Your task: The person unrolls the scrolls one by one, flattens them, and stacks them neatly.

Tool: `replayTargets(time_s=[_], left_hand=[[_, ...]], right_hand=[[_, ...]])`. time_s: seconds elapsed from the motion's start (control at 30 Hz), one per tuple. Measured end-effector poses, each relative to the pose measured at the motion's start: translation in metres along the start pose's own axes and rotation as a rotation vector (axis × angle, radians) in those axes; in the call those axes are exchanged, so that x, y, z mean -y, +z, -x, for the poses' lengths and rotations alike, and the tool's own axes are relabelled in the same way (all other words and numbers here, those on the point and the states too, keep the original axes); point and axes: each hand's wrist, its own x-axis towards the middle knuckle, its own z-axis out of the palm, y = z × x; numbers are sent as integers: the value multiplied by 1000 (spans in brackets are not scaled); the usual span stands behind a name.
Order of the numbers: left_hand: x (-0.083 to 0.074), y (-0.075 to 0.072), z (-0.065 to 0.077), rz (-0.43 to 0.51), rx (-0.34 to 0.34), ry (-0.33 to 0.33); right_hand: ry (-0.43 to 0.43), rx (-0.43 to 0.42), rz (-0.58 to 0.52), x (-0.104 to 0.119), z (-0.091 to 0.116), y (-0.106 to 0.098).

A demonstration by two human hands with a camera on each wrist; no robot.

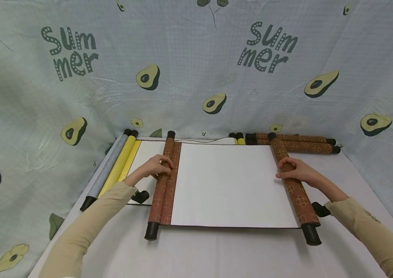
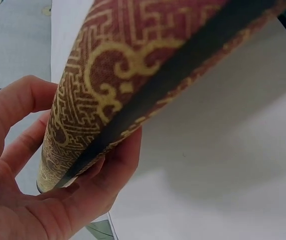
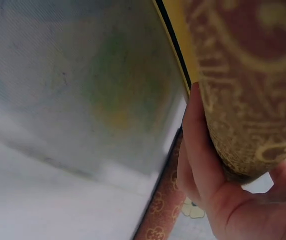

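Note:
A partly unrolled scroll spans the middle of the head view, its white sheet stretched between two reddish-brown patterned rolls with black end knobs. My left hand grips the left roll near its middle. In the left wrist view, the fingers and thumb curl round that gold-patterned roll. The right roll is held by my right hand, which the right wrist view shows wrapped round it from below. The sheet's near edge looks raised off the table, with a shadow beneath.
Behind and left lies another scroll with a yellow roll and white sheet, partly covered. Beside it runs a grey-blue roll. Two brown rolls lie at the back right. A printed curtain surrounds the white table.

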Motion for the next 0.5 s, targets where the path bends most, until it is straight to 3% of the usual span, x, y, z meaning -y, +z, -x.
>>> replayTargets(time_s=[0.2, 0.5], left_hand=[[1, -5, 0, -3, -11, -5], [9, -13, 0, 47, -6, -9]], right_hand=[[-9, 0, 7, -1, -2, -4], [21, 77, -144, -5, 3, -13]])
